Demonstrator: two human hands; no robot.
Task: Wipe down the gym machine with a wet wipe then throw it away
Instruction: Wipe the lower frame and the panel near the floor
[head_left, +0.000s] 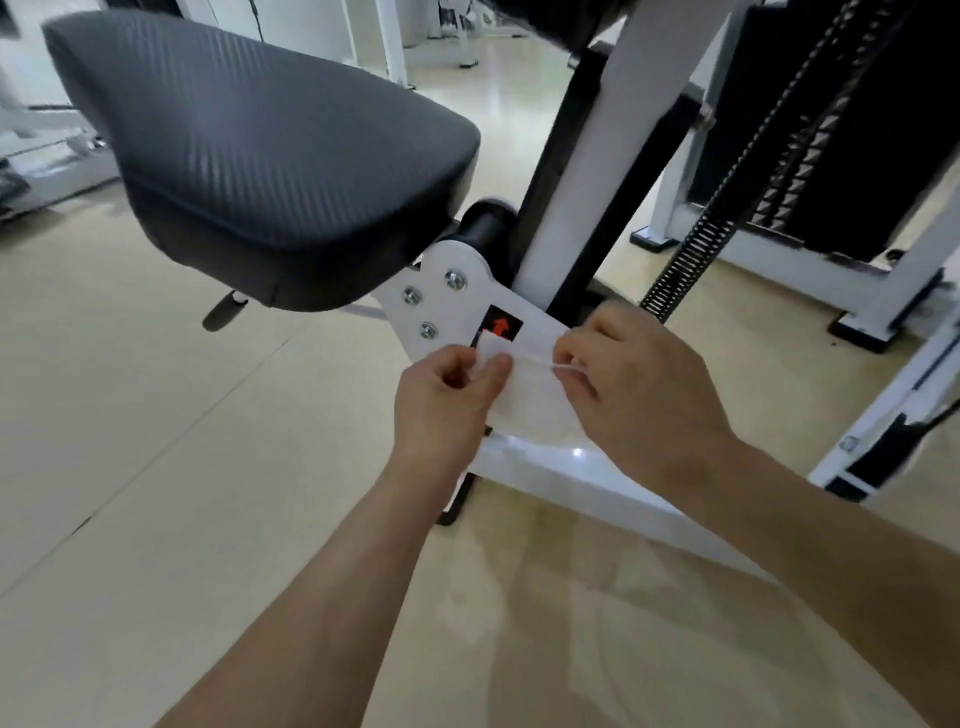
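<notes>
1. The wet wipe (524, 395) hangs in the centre of the frame, held up between both hands.
2. The left hand (441, 410) pinches its left edge with curled fingers.
3. The right hand (644, 395) pinches its upper right corner.
4. The dark padded seat (260, 156) of the gym machine (587, 171) fills the upper left.

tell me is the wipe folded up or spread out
Partly spread: the wet wipe hangs as a flat sheet, pinched at its top by the left hand and right hand.
</notes>
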